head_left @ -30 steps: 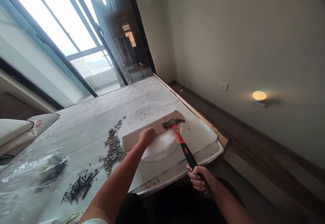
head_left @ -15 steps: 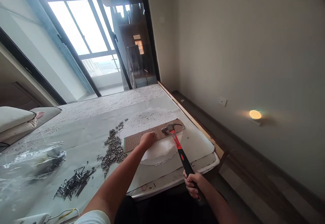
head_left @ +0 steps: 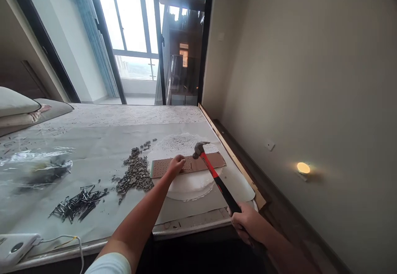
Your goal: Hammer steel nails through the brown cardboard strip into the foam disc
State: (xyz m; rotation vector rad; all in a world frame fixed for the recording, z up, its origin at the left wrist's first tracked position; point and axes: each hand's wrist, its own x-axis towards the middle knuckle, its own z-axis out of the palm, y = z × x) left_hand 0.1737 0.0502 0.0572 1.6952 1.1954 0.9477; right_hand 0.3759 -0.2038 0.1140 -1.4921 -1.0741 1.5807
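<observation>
My right hand (head_left: 245, 220) is wrapped round the black grip of a claw hammer (head_left: 217, 175) with a red and black handle. The hammer's head is over the far edge of a narrow brown board (head_left: 212, 161), just right of my left hand (head_left: 176, 164). Rows of small holes or dots cover the board's left part; its right part looks plain. My left hand rests on the board with fingers pinched together. What they hold, if anything, is too small to make out. The board lies across a white, crumbly-edged slab (head_left: 192, 187).
Left of the board lies grey rubble (head_left: 136, 174), and beyond it a heap of dark nails (head_left: 79, 203). A clear plastic bag (head_left: 46, 168) and a white power strip (head_left: 18, 247) are farther left. A wooden rail (head_left: 229, 147) edges the bed's right side.
My view has tilted and turned. The hammer head has shifted left and up, nearer my left hand. My left hand keeps its pinch on the board.
</observation>
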